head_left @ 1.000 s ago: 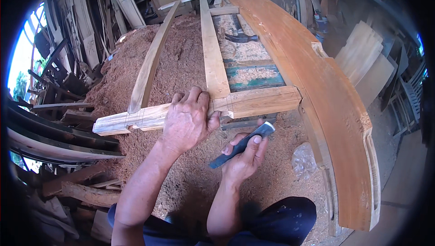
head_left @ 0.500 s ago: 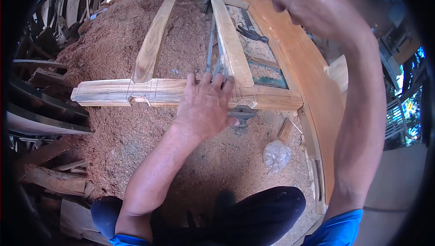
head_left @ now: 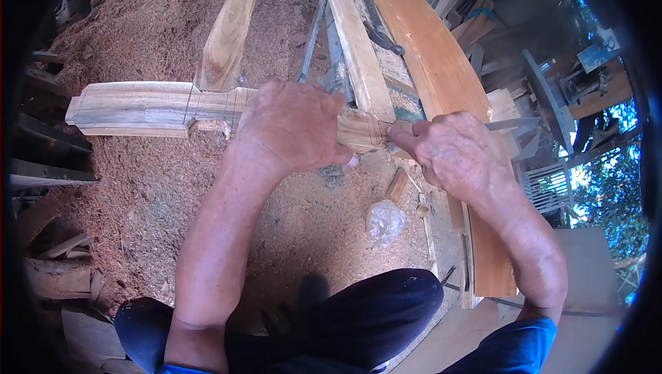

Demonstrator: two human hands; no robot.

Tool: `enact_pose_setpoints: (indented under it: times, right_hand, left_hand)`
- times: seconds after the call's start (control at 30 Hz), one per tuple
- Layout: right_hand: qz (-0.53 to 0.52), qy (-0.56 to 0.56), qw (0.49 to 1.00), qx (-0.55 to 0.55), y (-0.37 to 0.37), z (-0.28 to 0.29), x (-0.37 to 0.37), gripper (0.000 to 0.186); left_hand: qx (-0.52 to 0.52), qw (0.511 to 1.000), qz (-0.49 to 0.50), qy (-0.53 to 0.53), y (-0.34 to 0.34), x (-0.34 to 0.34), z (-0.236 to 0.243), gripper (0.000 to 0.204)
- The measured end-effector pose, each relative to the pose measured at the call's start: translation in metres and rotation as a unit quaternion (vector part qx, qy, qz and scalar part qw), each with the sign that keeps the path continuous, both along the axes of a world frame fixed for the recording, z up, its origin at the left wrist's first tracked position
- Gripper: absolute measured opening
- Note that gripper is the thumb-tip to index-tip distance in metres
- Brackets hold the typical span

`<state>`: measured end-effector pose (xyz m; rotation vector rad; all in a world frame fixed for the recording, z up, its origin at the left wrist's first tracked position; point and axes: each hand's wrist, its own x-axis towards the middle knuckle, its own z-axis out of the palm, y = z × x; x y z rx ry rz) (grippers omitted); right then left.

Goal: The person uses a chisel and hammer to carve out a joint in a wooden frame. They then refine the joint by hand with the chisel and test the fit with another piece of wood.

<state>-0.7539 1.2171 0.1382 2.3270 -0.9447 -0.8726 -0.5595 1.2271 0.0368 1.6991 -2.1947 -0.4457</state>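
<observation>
A pale wooden beam lies crosswise in front of me, with pencil lines and a notch cut in its near edge. My left hand is wrapped over its middle, thumb on the near side. At the beam's right end, my right hand is closed, its fingertips against the wood. A small brownish and grey piece shows at those fingertips, but its kind is unclear. Two long wooden bars, a left one and a right one, run away from the beam's far side.
A broad orange-brown plank stretches along the right. Reddish shavings are heaped at the left. A hammer lies partly hidden beyond the right bar. Below the beam are a clear plastic bag and a small wood block.
My right hand has come down from the upper right to the beam's right end. My left hand stays on the beam. The whole view has shifted.
</observation>
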Motion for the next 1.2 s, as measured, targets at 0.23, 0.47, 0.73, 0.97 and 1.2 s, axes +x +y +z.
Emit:
enact_pose_setpoints:
  times: [0.23, 0.47, 0.73, 0.97, 1.2]
  right_hand:
    - [0.071, 0.028, 0.995, -0.066, 0.006, -0.016, 0.006, 0.013]
    - [0.116, 0.09, 0.982, -0.115, 0.015, -0.029, 0.013, 0.011]
    - [0.141, 0.135, 0.971, -0.141, 0.013, -0.036, 0.014, 0.014]
    - [0.067, 0.205, 0.969, -0.117, 0.013, -0.039, 0.032, 0.034]
    - [0.151, 0.156, 0.966, -0.14, 0.013, -0.04, 0.016, 0.014]
  left_hand:
    - [-0.023, 1.0, -0.016, -0.01, -0.006, 0.0, -0.01, 0.072]
    - [0.054, 0.997, -0.047, -0.003, 0.0, 0.012, 0.007, 0.045]
    - [0.095, 0.994, -0.046, -0.014, 0.007, 0.008, 0.027, 0.032]
    - [0.074, 0.997, -0.038, 0.002, 0.011, 0.004, 0.025, 0.029]
    - [0.078, 0.996, -0.02, 0.025, 0.013, 0.006, 0.022, 0.027]
